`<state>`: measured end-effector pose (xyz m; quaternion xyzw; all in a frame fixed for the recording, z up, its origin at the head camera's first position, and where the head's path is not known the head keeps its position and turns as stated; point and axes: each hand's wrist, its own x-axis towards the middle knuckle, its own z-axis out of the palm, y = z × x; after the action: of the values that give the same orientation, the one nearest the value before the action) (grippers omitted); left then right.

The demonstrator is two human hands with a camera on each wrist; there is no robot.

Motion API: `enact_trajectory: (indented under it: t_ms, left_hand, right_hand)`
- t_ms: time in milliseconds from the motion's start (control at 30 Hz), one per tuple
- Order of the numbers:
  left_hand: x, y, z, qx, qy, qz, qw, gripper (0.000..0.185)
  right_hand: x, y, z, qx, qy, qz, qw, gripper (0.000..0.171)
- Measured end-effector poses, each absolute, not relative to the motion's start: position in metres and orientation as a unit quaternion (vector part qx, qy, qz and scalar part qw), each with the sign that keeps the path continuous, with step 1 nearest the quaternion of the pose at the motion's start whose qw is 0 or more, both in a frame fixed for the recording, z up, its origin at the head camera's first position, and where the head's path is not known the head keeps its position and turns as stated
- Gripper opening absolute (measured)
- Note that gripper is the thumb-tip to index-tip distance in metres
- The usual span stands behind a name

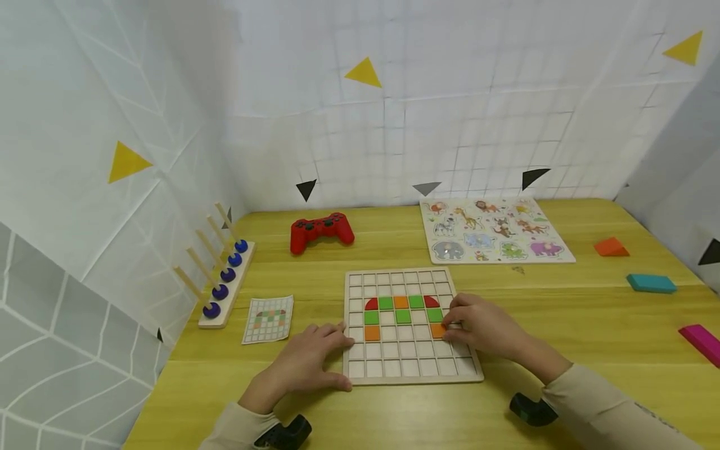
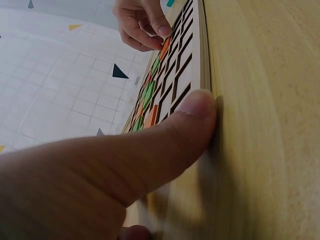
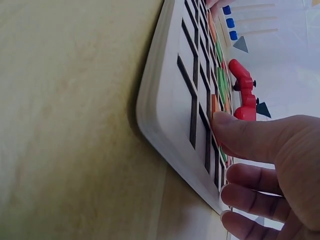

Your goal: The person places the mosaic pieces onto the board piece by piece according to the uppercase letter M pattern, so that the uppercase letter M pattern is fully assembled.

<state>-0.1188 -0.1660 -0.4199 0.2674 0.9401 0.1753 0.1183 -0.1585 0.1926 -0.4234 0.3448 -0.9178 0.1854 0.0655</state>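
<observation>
A wooden grid board [image 1: 413, 379] lies on the table with green, orange and red tiles set in an arch-like pattern. My right hand [image 1: 485, 326] is over its right edge, thumb and curled index finger pinching an orange square tile [image 1: 437, 330] at the pattern's lower right. In the right wrist view the thumb tip [image 3: 223, 118] is against that tile. My left hand [image 1: 306, 359] rests at the board's left edge, fingers extended and spread. The left thumb [image 2: 197, 105] touches the board's near corner in the left wrist view. Another orange tile [image 1: 372, 332] sits at the lower left.
Left of the board lies a pattern card [image 1: 268, 320], beside a peg stand [image 1: 232, 294] with blue beads. A red game controller [image 1: 322, 232] and an animal puzzle [image 1: 495, 231] are behind. Orange [image 1: 611, 247], teal [image 1: 651, 283] and magenta blocks [image 1: 701, 344] lie at right.
</observation>
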Motion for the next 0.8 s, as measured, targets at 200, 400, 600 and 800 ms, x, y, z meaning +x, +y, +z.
enact_trajectory:
  t_ms: [200, 400, 600, 800]
  left_hand:
    - [-0.1196, -0.1674, -0.4212, 0.270, 0.940, 0.173, 0.113, 0.068]
    - [-0.1209, -0.1667, -0.4188, 0.274, 0.940, 0.171, 0.108, 0.068]
    - [-0.1199, -0.1636, -0.4168, 0.264, 0.944, 0.155, 0.120, 0.068]
    - [-0.1169, -0.1617, -0.4155, 0.280, 0.945, 0.134, 0.103, 0.068]
  right_hand:
    - [-0.1593, 0.1916, -0.4210, 0.347, -0.916, 0.195, 0.059, 0.010]
    - [-0.1607, 0.1923, -0.4207, 0.346, -0.918, 0.188, 0.057, 0.012]
    - [-0.1599, 0.1938, -0.4195, 0.344, -0.915, 0.202, 0.057, 0.016]
    - [-0.1583, 0.2002, -0.4156, 0.264, -0.937, 0.225, 0.031, 0.028]
